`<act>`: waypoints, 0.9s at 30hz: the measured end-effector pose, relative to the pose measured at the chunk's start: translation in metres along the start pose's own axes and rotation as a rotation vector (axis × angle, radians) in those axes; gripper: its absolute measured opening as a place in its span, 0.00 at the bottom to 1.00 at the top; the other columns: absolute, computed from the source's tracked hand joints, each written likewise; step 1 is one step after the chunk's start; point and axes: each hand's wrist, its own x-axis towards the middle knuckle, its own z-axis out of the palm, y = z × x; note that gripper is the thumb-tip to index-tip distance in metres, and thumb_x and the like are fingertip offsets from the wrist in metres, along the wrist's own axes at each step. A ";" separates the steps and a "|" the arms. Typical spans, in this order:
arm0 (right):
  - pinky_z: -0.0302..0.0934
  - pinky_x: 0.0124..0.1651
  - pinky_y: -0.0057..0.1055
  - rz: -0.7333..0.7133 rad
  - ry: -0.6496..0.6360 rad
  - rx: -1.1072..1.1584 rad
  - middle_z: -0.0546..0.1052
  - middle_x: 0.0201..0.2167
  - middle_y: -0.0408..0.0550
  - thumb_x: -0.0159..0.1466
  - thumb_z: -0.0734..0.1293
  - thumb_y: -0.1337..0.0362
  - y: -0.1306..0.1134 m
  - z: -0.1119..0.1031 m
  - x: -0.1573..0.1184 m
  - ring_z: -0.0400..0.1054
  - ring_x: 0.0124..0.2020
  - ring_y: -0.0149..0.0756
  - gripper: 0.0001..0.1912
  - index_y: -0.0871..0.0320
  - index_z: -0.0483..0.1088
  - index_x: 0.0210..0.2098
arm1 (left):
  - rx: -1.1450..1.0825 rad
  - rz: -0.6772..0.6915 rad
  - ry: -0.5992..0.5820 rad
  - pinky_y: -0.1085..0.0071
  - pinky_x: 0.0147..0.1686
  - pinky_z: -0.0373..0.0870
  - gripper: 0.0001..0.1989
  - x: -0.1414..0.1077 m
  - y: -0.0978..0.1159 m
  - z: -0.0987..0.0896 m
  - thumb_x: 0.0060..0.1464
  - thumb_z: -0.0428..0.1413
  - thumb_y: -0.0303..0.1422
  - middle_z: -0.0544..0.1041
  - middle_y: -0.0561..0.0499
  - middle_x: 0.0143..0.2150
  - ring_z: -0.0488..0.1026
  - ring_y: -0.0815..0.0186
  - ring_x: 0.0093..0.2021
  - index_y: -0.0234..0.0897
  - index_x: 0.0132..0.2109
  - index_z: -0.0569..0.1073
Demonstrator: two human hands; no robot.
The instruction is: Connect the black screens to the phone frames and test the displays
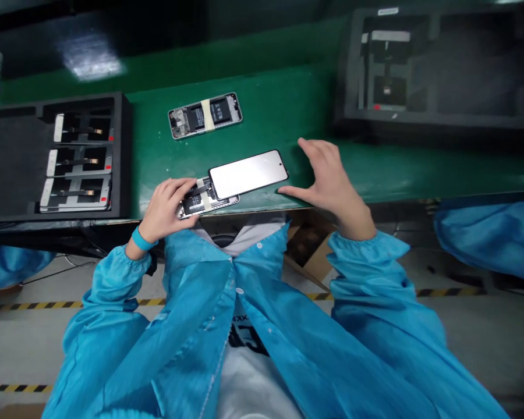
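Observation:
My left hand (170, 205), with a blue band at the wrist, has its fingers and thumb around the left end of an opened phone body (196, 201) at the table's front edge. A phone screen (248, 174) with a bright white face and black rim lies overlapping the body's right part, slightly askew to it. To the right of the screen, my right hand (325, 174) is open, thumb and fingers spread apart, not touching the screen. Farther back lies a second opened phone body (206, 115), a pale strip across its battery.
At left, a black foam tray (124, 157) holds several screen parts (79, 161) with flex cables. Another dark tray (419, 119), blurred, stands at the right with a similar part (386, 70). Blue-sleeved people (489, 238) are partly visible on both sides. The green table's (271, 110) front edge runs before me.

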 end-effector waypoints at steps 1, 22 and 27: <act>0.55 0.75 0.65 0.003 -0.012 -0.001 0.65 0.71 0.65 0.67 0.67 0.31 0.000 0.000 0.000 0.59 0.72 0.66 0.55 0.54 0.50 0.81 | 0.005 0.016 0.014 0.46 0.67 0.67 0.37 0.000 0.000 0.000 0.63 0.59 0.49 0.74 0.36 0.67 0.72 0.45 0.65 0.37 0.74 0.65; 0.58 0.74 0.63 0.038 -0.038 0.019 0.67 0.71 0.64 0.66 0.67 0.30 -0.001 -0.001 -0.001 0.61 0.72 0.65 0.54 0.56 0.56 0.80 | 0.036 -0.001 0.042 0.46 0.65 0.69 0.37 0.001 0.003 0.002 0.61 0.58 0.48 0.76 0.37 0.66 0.73 0.46 0.63 0.39 0.73 0.66; 0.59 0.74 0.63 0.046 -0.034 0.021 0.67 0.70 0.64 0.66 0.68 0.30 -0.001 -0.001 -0.001 0.62 0.71 0.65 0.54 0.56 0.57 0.79 | 0.039 -0.022 0.028 0.46 0.66 0.68 0.39 0.000 0.002 0.003 0.60 0.59 0.49 0.75 0.37 0.66 0.73 0.45 0.63 0.39 0.74 0.66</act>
